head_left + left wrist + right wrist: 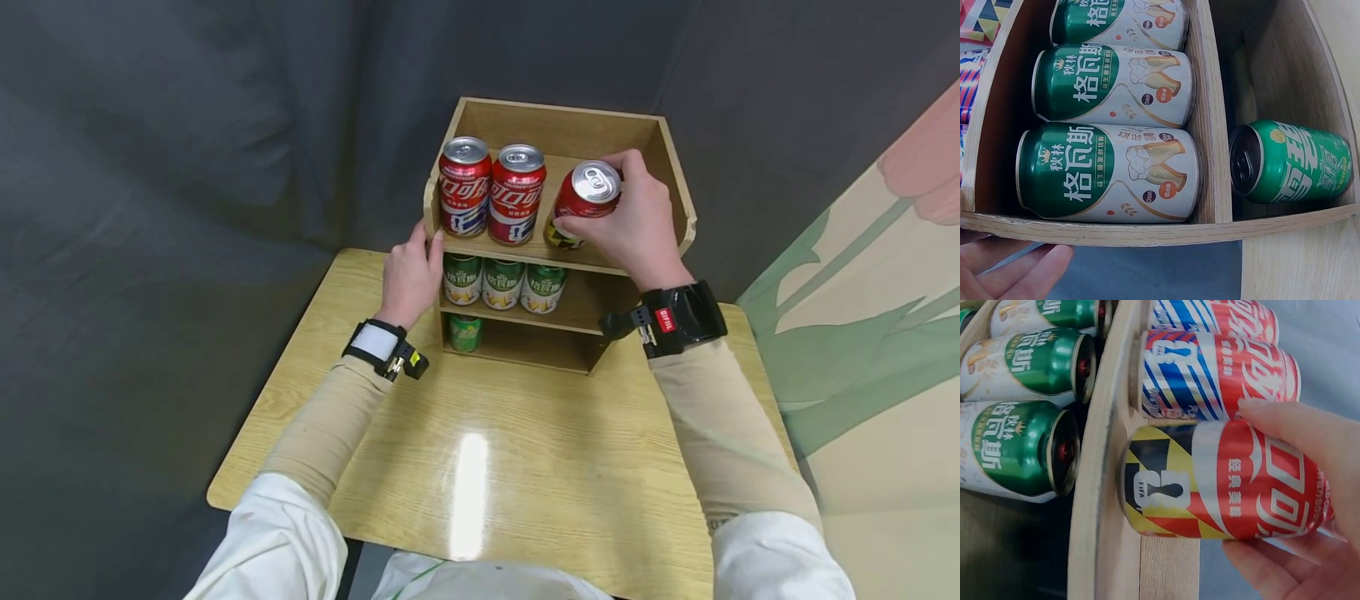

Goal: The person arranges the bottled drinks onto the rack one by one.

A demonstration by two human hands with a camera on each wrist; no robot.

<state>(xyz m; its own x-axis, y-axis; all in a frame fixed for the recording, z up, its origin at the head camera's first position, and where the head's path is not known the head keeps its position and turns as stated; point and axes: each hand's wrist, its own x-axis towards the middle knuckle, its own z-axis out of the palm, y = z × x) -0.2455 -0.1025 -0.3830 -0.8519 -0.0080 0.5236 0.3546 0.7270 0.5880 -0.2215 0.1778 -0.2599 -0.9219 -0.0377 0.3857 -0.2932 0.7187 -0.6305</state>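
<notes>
A small wooden shelf unit (667, 158) stands at the far side of the desk. My right hand (637, 221) grips a red cola can (583, 200) (1229, 487), tilted, with its base on the top shelf beside two upright red cola cans (491, 192) (1222, 378). My left hand (408, 279) (1013, 272) rests with straight fingers against the shelf's left side wall. On the middle shelf stand three green and white cans (502, 283) (1110, 172) (1019, 450). One green can (465, 332) (1291, 162) sits on the bottom shelf at the left.
The light wooden desk (480, 450) lies open between me and the shelf. A dark cloth backdrop (187, 125) hangs behind and to the left. A painted wall panel (870, 333) stands on the right. The right part of the bottom shelf holds nothing.
</notes>
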